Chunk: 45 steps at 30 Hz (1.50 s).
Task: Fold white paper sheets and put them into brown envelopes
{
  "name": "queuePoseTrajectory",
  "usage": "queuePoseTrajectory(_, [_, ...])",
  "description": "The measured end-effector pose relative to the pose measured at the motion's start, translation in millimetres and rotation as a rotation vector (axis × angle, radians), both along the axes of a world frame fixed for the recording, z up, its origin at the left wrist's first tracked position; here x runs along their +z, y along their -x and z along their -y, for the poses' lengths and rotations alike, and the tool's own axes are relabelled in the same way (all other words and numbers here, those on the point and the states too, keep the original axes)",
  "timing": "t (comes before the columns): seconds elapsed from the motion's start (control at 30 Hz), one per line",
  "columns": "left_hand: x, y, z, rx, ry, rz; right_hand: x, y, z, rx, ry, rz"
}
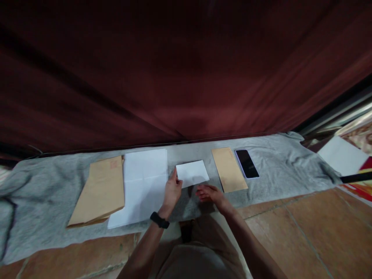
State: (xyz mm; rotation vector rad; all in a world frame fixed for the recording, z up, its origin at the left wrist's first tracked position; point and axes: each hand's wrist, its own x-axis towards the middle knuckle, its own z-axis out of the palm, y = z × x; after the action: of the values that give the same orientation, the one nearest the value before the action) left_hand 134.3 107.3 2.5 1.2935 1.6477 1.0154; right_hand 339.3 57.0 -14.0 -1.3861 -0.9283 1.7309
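Observation:
My left hand [173, 188] grips the left edge of a folded white sheet of paper [192, 173], thumb on top. The paper is held over the grey cloth [186, 153]. Just below its right corner is my right hand [209, 193], fingers loosely curled and apart from the paper, with nothing seen in it. A stack of larger white sheets [145, 182] lies left of my left hand. To the right of the paper a single brown envelope [229, 169] lies flat, close to my right hand.
Several brown envelopes [101, 190] are piled at the left, overlapping the white sheets. A phone [247, 164] lies right of the single envelope. A dark red panel [186, 77] rises behind the cloth. Another white sheet [343, 155] sits at far right, above the tiled floor [328, 228].

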Motion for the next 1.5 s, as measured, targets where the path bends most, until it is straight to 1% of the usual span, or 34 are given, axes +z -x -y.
queuePoseTrajectory(0.07, [3.2, 1.7, -0.5, -0.045, 0.041, -0.057, 5.4, -6.9, 3.6, -0.015, -0.113, 0.132])
queuePoseTrajectory(0.13, [5.7, 2.0, -2.4, -0.049, 0.058, -0.108, 10.8, -9.9, 1.7, -0.062, -0.321, 0.304])
queuePoseTrajectory(0.2, [6.7, 1.4, -4.7, -0.043, 0.052, -0.159, 15.0, -9.4, -5.5, -0.063, -0.541, 0.506])
queuePoseTrajectory(0.27, [6.8, 0.6, -6.3, -0.038, 0.034, -0.203, 16.4, -5.9, -15.2, 0.016, -0.723, 0.699])
queuePoseTrajectory(0.3, [6.8, 0.3, -6.6, -0.035, 0.024, -0.221, 15.7, -3.2, -20.0, 0.072, -0.79, 0.786])
queuePoseTrajectory(0.37, [7.4, 0.2, -6.0, -0.043, 0.015, -0.27, 11.5, 3.2, -28.0, 0.187, -0.872, 0.949])
queuePoseTrajectory(0.47, [9.2, -1.0, -0.7, -0.085, -0.023, -0.421, 1.6, 12.3, -33.5, 0.292, -0.885, 1.148])
queuePoseTrajectory(0.53, [9.0, -5.7, 5.2, -0.098, -0.113, -0.553, -4.5, 16.0, -33.8, 0.321, -0.868, 1.221])
queuePoseTrajectory(0.6, [6.6, -15.2, 11.0, -0.137, -0.239, -0.639, -8.7, 17.3, -33.1, 0.336, -0.855, 1.256])
queuePoseTrajectory(0.67, [1.8, -28.4, 14.7, -0.245, -0.339, -0.675, -11.3, 16.5, -32.4, 0.347, -0.853, 1.267])
queuePoseTrajectory(0.73, [-4.0, -41.3, 15.5, -0.352, -0.367, -0.719, -13.0, 14.4, -32.2, 0.348, -0.863, 1.261])
queuePoseTrajectory(0.8, [-9.1, -50.2, 14.1, -0.394, -0.339, -0.789, -13.9, 11.8, -33.3, 0.335, -0.879, 1.236])
queuePoseTrajectory(0.87, [-12.1, -53.8, 11.5, -0.397, -0.306, -0.857, -13.7, 9.8, -36.2, 0.296, -0.896, 1.2])
queuePoseTrajectory(0.97, [-12.0, -52.6, 6.3, -0.385, -0.292, -0.93, -11.4, 10.8, -44.7, 0.229, -0.915, 1.171])
queuePoseTrajectory(1.07, [-10.6, -49.6, -0.2, -0.361, -0.277, -0.982, -9.7, 17.2, -55.2, 0.237, -0.918, 1.198])
queuePoseTrajectory(1.17, [-13.3, -46.5, -5.2, -0.355, -0.266, -1.023, -12.3, 23.7, -61.4, 0.237, -0.895, 1.274])
queuePoseTrajectory(1.27, [-20.2, -43.5, -5.3, -0.334, -0.276, -1.044, -17.9, 24.5, -61.0, 0.223, -0.896, 1.338])
queuePoseTrajectory(1.37, [-27.3, -40.6, -1.4, -0.277, -0.273, -1.035, -22.7, 19.8, -57.5, 0.196, -0.902, 1.373])
queuePoseTrajectory(1.5, [-30.4, -36.1, 4.9, -0.199, -0.27, -1.006, -25.5, 11.7, -53.9, 0.161, -0.882, 1.399])
